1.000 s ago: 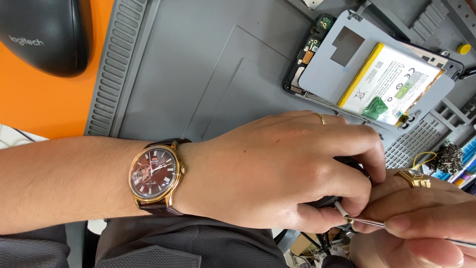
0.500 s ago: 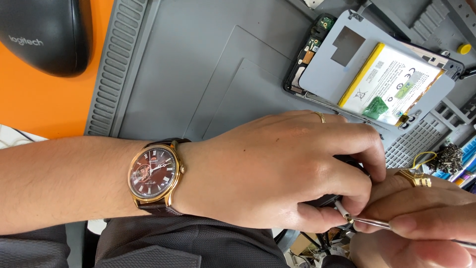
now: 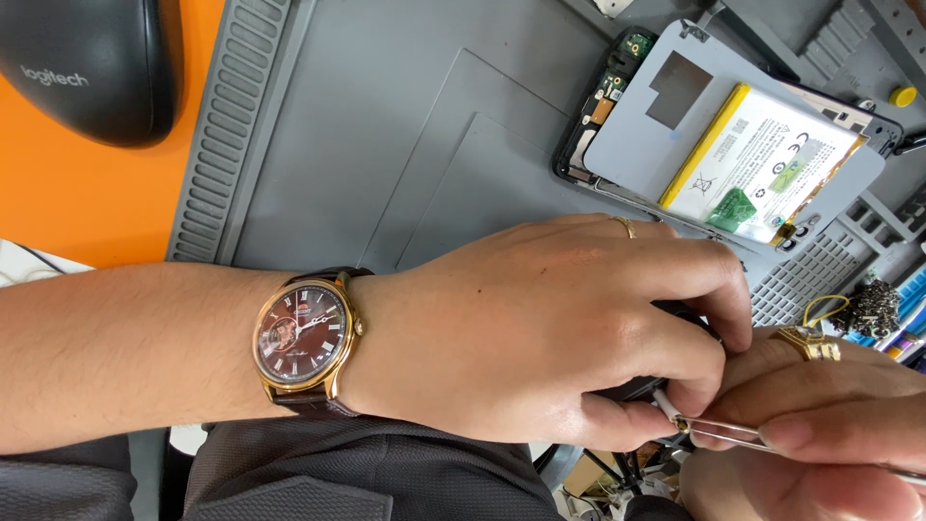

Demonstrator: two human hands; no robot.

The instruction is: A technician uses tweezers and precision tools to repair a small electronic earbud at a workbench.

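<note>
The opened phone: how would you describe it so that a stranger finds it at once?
On the grey mat, look to the top right, above the left hand. The phone lies open there, the only thing showing a white battery with a yellow edge.

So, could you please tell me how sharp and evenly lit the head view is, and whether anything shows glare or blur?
Head view: even, soft light with faint shadows; the watch and the left hand are sharp; the right hand at the frame's edge is soft and cropped; the tweezers carry a bright glint; the battery shows no glare.
</note>
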